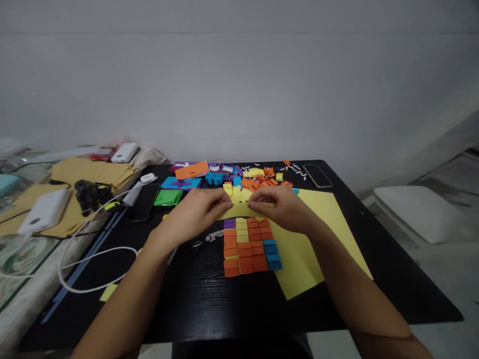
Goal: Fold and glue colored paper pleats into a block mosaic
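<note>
Between my two hands a yellow paper strip is stretched sideways. My left hand pinches its left part, and my right hand pinches it on the right, thumbs close together. Just below the strip lies a patchwork of small folded paper pieces in orange, yellow, purple and blue. Under my right forearm spreads a large yellow paper sheet. Scissors rest left of the patchwork, partly in shadow. Small yellow folded pieces sit right behind my fingertips.
Orange paper pieces, blue and purple paper stacks and a green stack lie toward the wall. A phone is at the back right, another dark phone at left. A white cable loops across the table's left side.
</note>
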{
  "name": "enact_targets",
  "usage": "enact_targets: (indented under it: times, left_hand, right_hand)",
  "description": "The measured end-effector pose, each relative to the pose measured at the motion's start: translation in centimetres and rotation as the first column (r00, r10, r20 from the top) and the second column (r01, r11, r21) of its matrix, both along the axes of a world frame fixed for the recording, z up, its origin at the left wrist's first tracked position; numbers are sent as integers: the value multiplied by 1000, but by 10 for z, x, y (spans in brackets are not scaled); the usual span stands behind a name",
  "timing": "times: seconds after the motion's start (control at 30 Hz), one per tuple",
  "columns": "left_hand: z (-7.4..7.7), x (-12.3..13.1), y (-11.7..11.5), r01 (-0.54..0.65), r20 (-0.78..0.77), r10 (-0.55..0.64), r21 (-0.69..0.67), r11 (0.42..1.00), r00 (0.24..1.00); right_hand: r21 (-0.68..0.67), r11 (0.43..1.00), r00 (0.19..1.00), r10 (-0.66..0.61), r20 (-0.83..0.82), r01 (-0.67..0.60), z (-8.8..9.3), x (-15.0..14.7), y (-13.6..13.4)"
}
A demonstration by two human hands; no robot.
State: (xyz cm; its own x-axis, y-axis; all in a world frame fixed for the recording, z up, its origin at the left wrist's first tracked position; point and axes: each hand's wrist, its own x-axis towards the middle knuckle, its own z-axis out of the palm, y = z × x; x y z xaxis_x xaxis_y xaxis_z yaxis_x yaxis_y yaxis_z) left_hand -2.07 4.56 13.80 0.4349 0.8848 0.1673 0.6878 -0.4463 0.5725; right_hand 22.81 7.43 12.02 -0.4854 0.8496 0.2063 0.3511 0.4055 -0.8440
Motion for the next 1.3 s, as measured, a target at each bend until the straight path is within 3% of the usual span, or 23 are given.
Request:
enact_targets:
  times: [0.2, 0.43, 0.73, 0.83, 0.93, 1.13, 1.3]
  left_hand:
    - [4, -14, 5, -72, 69, 73, -19, 997, 995]
    - [-5, -11, 9, -83, 132, 93, -78, 993, 987]
    - [-8, 6, 3, -18, 143, 21, -24, 1000, 990]
    - [-3, -7, 7, -40, 108, 39, 4, 999, 993]
    - [2, -25, 13, -70, 175, 71, -12, 997, 982]
    - [5, -41, 19, -170, 363, 183, -69, 983, 914]
    - [4, -39, 17, -179, 372, 181, -41, 983, 910]
  right_hand:
    - [-183, 982, 977, -90, -195, 53, 3, 23, 21]
    - [-244, 962, 936, -195, -293, 124, -3, 10, 16]
    - [-219, 975, 950, -93, -299, 27, -9, -3, 11]
    - [-183, 975, 936, -175, -306, 123, -8, 9, 19]
    - [-168, 963, 914, -257, -314, 213, -7, 21, 28]
    - [-202, 954, 903, -278, -326, 221, -5, 29, 32]
    - [-164, 975, 980, -169, -107, 151, -2, 35, 30]
